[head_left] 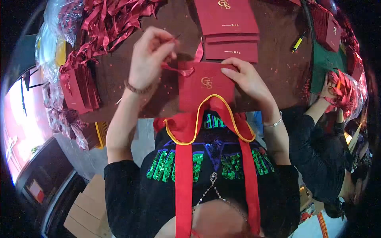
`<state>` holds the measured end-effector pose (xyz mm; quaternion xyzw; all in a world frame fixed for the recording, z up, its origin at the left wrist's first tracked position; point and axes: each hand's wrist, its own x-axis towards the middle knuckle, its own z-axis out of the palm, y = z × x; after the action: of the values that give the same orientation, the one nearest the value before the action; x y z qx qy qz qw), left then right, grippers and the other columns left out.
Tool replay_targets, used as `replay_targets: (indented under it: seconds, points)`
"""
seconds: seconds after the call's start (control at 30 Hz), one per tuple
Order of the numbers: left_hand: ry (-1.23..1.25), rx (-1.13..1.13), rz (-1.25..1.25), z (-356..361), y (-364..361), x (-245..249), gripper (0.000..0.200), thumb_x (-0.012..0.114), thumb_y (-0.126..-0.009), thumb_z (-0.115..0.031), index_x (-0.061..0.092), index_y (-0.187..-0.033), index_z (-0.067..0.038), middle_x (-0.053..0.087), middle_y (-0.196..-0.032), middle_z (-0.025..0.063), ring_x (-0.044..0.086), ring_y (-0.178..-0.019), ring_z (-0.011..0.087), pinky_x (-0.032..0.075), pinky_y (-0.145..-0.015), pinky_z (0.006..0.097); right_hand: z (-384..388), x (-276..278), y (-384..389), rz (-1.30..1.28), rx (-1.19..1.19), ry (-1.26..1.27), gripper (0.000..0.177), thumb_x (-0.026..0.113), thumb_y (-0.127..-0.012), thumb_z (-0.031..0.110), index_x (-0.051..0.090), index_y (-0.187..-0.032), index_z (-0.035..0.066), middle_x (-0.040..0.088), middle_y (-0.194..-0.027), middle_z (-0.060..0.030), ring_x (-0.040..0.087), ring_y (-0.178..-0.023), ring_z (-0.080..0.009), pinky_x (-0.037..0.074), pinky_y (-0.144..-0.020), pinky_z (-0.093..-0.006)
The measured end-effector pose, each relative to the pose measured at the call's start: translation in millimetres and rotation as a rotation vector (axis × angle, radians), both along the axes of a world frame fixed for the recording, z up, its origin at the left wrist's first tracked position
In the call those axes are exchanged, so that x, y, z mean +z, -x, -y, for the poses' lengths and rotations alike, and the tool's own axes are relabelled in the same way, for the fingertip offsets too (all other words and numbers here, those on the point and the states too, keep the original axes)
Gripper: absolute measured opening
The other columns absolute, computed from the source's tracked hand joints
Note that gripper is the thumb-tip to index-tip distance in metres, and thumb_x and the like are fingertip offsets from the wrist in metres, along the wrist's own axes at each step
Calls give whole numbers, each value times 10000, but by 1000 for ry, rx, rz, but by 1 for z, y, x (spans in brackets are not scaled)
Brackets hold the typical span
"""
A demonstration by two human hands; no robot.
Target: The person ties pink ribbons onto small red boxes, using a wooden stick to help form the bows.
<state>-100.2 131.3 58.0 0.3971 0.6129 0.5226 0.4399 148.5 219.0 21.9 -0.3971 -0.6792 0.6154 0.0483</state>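
A small dark red paper bag (pixel 206 85) with a gold logo lies at the near edge of the table, in front of my chest. My right hand (pixel 247 77) grips its upper right corner, thumb on the front face. Above and left of the bag, my left hand (pixel 152 55) is closed in a pinch on a red ribbon (pixel 183 71), which runs down to the bag's upper left edge. A thin dark tip shows at those fingertips, too small to name.
Stacked red bags (pixel 228 18) lie ahead, and a heap of red ribbons (pixel 107 29) at the far left. More bags (pixel 79 89) stand below the heap. A yellow marker (pixel 297 41) lies on the right. Beside me, a co-worker's hand (pixel 328 88) touches ribbons in clear plastic (pixel 345 93).
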Motion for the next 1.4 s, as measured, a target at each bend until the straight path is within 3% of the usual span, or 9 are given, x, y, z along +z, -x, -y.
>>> replay_targets:
  seconds: [0.27,0.47,0.53,0.6,0.7,0.8,0.93,1.1,1.4]
  points:
    - [-67,-235,-605,21,-52,-13,183,604,-808,-97,618,-974,-20,611,-816,131,596,-714,295,476,-630,346,-8,8,14,-51,113,-27,249,533,-879,129,564,-1074,-22,547,-840,20,475,-782,-56,399,-686,-205]
    - [-237,-178,-806,29,-66,-17,106,561,-785,-75,577,-882,-35,582,-770,137,587,-762,302,463,-665,395,-3,10,12,-45,90,28,251,533,-886,138,564,-1086,-10,519,-798,48,437,-715,-34,372,-626,-188]
    - [-166,-623,-718,41,-68,-7,102,535,-768,-82,562,-851,-30,582,-776,146,588,-767,315,461,-659,409,-3,9,11,-39,93,25,256,536,-887,143,562,-1090,-11,516,-796,50,434,-711,-33,370,-621,-187]
    - [12,-751,-574,51,-70,9,89,523,-776,-85,542,-837,-24,588,-772,154,593,-742,343,462,-630,425,-1,3,8,-102,64,51,264,538,-888,146,560,-1097,-12,510,-789,54,431,-709,-29,373,-619,-186]
    - [256,-593,-163,50,-53,30,95,598,-811,-77,596,-886,-19,627,-762,145,639,-746,272,482,-678,320,-1,4,6,-71,51,69,294,550,-858,172,564,-1079,-22,629,-913,-76,541,-853,-103,440,-776,-268]
    - [134,-501,-117,47,-54,28,106,597,-813,-77,609,-898,-14,631,-789,119,637,-755,247,480,-686,313,0,15,8,29,80,57,233,564,-871,153,551,-1050,4,526,-805,41,445,-732,-27,391,-639,-189]
    - [-236,-223,-741,30,-69,-7,94,596,-782,-57,588,-866,-16,590,-783,135,595,-744,305,476,-641,370,4,8,8,-123,44,49,228,585,-855,160,548,-1029,17,530,-821,39,443,-714,-25,388,-621,-189]
    - [-204,-136,-670,21,-78,-18,79,606,-757,-63,583,-825,-28,557,-736,123,573,-705,302,463,-633,386,6,8,5,-24,77,40,238,587,-846,150,553,-1042,20,532,-835,39,442,-691,-23,384,-603,-189]
    - [-303,-82,-994,19,-85,-29,69,623,-745,-96,587,-802,-86,564,-712,51,559,-656,219,391,-570,343,8,20,8,-118,55,27,254,587,-845,119,550,-1067,1,506,-762,57,410,-646,-16,357,-559,-182]
